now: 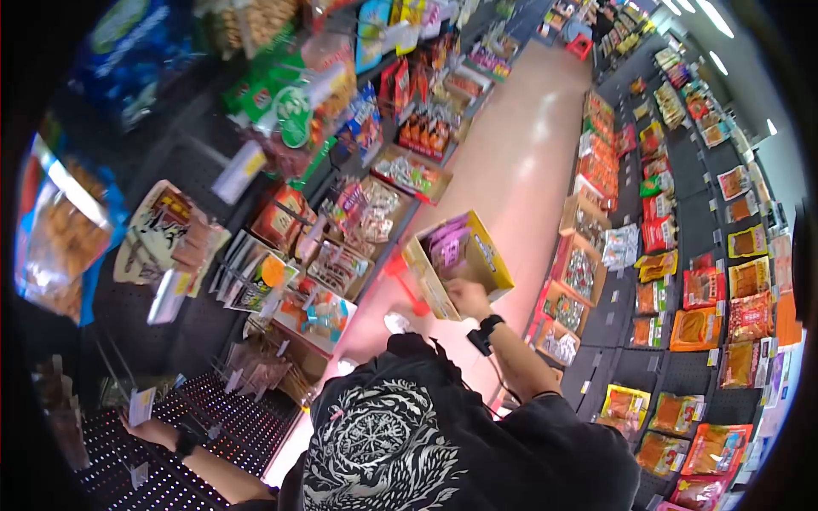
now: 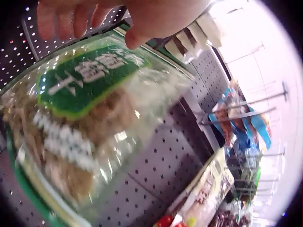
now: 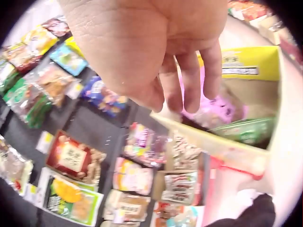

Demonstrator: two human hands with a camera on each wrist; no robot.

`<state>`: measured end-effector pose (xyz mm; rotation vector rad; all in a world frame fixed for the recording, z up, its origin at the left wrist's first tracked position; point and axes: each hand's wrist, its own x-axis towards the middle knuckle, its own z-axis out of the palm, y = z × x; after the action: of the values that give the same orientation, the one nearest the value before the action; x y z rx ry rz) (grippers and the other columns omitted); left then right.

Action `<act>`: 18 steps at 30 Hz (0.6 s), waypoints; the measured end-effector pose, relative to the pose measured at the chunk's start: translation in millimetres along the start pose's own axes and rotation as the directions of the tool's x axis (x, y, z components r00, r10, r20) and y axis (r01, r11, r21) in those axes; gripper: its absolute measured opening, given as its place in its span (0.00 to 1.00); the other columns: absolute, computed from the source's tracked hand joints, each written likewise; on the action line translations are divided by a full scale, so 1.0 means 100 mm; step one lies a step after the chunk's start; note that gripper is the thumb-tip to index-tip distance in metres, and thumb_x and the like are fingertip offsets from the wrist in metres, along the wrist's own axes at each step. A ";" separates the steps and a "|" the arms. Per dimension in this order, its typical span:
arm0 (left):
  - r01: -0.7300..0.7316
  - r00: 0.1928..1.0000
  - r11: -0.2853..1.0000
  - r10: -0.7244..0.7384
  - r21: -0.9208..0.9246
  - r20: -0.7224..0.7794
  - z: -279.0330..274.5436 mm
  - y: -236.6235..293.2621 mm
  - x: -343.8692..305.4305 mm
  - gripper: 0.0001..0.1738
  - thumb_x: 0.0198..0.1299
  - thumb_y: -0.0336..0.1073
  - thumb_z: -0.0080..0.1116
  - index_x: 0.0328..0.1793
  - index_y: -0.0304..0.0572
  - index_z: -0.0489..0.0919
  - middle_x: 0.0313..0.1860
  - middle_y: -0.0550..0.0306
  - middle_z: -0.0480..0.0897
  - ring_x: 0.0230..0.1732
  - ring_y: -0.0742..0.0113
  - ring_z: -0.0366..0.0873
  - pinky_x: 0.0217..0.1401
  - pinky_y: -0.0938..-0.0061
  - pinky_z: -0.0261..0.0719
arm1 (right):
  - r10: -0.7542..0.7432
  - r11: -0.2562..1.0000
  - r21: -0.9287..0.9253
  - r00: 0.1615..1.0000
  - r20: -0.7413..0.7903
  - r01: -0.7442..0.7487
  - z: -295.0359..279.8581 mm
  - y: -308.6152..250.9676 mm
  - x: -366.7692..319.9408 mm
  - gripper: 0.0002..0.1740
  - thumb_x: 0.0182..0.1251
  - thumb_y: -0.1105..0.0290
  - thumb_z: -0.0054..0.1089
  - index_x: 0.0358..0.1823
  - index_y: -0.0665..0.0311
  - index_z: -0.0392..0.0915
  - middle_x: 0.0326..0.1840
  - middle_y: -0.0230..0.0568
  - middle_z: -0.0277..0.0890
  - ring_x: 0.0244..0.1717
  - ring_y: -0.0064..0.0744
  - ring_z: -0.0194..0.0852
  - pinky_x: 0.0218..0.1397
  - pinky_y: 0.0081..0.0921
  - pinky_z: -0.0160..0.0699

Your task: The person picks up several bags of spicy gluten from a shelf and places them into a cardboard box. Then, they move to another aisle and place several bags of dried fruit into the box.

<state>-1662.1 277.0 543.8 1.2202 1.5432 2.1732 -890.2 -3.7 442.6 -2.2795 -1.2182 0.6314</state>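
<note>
My left hand (image 1: 153, 433) reaches to a price tag (image 1: 142, 406) at the end of a shelf hook, lower left in the head view. In the left wrist view its fingers hang above a clear and green bag of dried fruit (image 2: 94, 109), the thumb overlapping the bag's top edge. My right hand (image 1: 469, 298) grips the near wall of an open yellow and brown cardboard box (image 1: 498, 274), fingers over the rim. Inside the box are purple packets (image 1: 452, 247); the right wrist view also shows a green packet (image 3: 255, 131) there.
Hooks with snack bags line the left shelves, among them a white packet (image 1: 166, 234). Boxed snacks sit along their lower edge. A pink floor (image 1: 511, 111) runs between these and the right shelves, hung with orange packets (image 1: 694, 328). Something red (image 1: 409, 285) shows beside the box.
</note>
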 end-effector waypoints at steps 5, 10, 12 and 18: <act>0.015 0.940 0.812 -0.209 0.583 0.268 0.86 1.09 -1.66 0.16 0.66 0.34 0.54 0.57 0.33 0.76 0.53 0.49 0.79 0.53 0.63 0.76 0.58 0.71 0.73 | 0.201 0.949 -0.258 0.978 0.048 -0.182 -0.11 1.00 0.04 0.19 0.56 0.65 0.64 0.49 0.62 0.79 0.44 0.52 0.79 0.47 0.51 0.78 0.53 0.41 0.76; 0.184 0.368 0.874 -0.486 0.450 0.793 1.89 1.56 -3.05 0.11 0.65 0.31 0.54 0.52 0.36 0.77 0.44 0.58 0.79 0.47 0.71 0.75 0.50 0.76 0.74 | 0.228 0.916 -0.384 0.935 0.273 -0.111 0.27 1.10 0.25 0.28 0.54 0.53 0.68 0.51 0.61 0.76 0.51 0.49 0.76 0.54 0.51 0.73 0.56 0.43 0.76; 0.196 0.201 0.848 -0.526 0.493 0.826 2.15 1.82 -3.34 0.10 0.62 0.28 0.56 0.49 0.35 0.78 0.41 0.56 0.81 0.41 0.71 0.78 0.47 0.77 0.76 | 0.261 0.895 -0.438 0.898 0.355 -0.086 0.50 1.20 0.34 0.28 0.54 0.49 0.67 0.48 0.63 0.75 0.49 0.50 0.77 0.51 0.51 0.76 0.53 0.42 0.79; 0.049 0.094 0.860 -0.511 0.509 0.854 2.30 2.06 -3.70 0.11 0.60 0.28 0.59 0.48 0.35 0.80 0.42 0.51 0.84 0.40 0.65 0.83 0.42 0.74 0.80 | 0.317 0.905 -0.366 0.917 0.241 -0.216 0.72 1.39 0.51 0.18 0.69 0.65 0.37 0.39 0.63 0.79 0.43 0.55 0.80 0.46 0.56 0.79 0.49 0.50 0.78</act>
<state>-1203.6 128.5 560.5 1.6780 1.2697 0.3610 -820.3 -15.0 293.8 -2.7470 -1.2262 0.9617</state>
